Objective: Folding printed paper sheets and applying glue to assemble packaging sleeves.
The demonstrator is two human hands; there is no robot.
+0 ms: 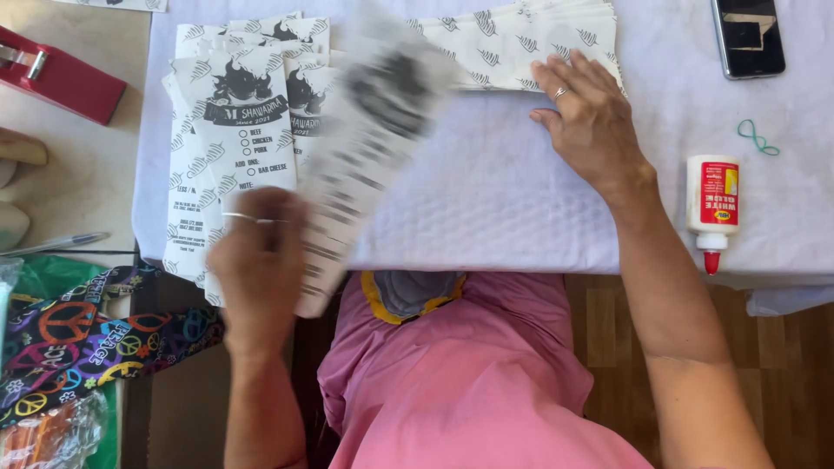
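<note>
Pinching a blurred printed white paper bag [365, 148], left hand [259, 269]; right hand [591, 122] spread flat; white glue bottle [712, 208] at three o'clock.

Left hand [258, 260] gripping, right hand [587, 117] flat.

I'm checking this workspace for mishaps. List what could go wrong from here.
1. The left hand holds a printed paper bag that is blurred in motion; it may crease or knock the loose bag pile.
2. The glue bottle lies on its side near the table's edge; it might leak or roll off.
</note>
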